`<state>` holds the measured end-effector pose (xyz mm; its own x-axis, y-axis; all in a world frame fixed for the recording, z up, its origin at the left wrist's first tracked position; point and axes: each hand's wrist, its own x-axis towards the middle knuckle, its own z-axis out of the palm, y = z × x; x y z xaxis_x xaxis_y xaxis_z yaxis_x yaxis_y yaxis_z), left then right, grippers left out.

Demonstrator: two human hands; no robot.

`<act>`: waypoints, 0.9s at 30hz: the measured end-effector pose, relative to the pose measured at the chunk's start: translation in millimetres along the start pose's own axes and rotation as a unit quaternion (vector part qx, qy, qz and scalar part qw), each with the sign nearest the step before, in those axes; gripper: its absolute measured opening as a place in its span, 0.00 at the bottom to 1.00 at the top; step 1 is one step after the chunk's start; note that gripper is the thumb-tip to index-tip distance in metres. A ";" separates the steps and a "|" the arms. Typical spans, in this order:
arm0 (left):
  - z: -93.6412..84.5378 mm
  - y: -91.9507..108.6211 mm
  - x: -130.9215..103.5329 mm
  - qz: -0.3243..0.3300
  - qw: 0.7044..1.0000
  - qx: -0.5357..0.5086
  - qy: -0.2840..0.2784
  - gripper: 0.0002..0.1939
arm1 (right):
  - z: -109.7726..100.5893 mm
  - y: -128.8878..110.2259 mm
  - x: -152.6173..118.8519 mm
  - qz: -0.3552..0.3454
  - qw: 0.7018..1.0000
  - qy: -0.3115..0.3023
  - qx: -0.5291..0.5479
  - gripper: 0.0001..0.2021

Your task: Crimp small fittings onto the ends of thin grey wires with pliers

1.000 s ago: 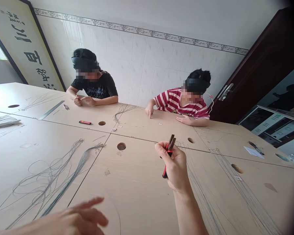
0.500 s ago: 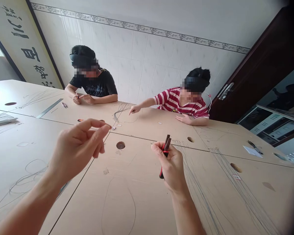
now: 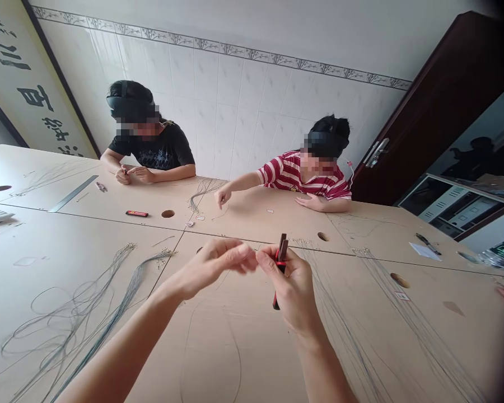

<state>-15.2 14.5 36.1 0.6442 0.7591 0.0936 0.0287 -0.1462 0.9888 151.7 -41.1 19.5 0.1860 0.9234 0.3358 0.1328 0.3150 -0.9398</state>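
My right hand (image 3: 292, 288) is closed around a pair of pliers (image 3: 281, 249) with dark jaws pointing up and red-and-black handles. Its thumb and forefinger are pinched together beside the jaws. Just left of those fingertips, my left hand (image 3: 222, 260) is also in a pinch, its fingers slightly blurred. Whatever sits between the pinched fingers is too small to make out. Beneath both hands, a thin cord (image 3: 238, 352) curves in a loop over the table (image 3: 210, 375).
Grey cord bundles (image 3: 128, 291) with small metal ends lie at left, and more cords (image 3: 340, 319) at right. Farther back are a red-and-black item (image 3: 136, 213) and a metal ruler (image 3: 75, 193). Round holes (image 3: 168, 214) pierce the table. Two people (image 3: 151, 145) sit opposite.
My left hand has moved right and down, bringing its fingertips up to my right hand's. The right hand still holds the pliers. The view has shifted slightly.
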 end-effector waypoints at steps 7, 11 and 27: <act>14.0 -2.6 -11.7 -0.089 0.911 -0.148 -0.374 0.28 | 4.1 11.0 0.9 0.060 0.992 0.008 0.110 0.12; 28.7 11.5 -25.2 -0.035 0.947 -0.151 -0.281 0.38 | 18.1 17.2 0.9 0.109 0.950 -0.033 0.291 0.14; 19.6 31.3 -17.9 0.357 0.830 -0.147 0.403 0.26 | 29.6 14.4 -10.7 0.057 0.944 -0.013 0.324 0.07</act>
<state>-10.8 -16.1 63.0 -0.3070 0.7412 0.5970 -0.4045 -0.6694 0.6231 122.7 -39.9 0.5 0.1385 0.9616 0.2367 -0.5121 0.2742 -0.8140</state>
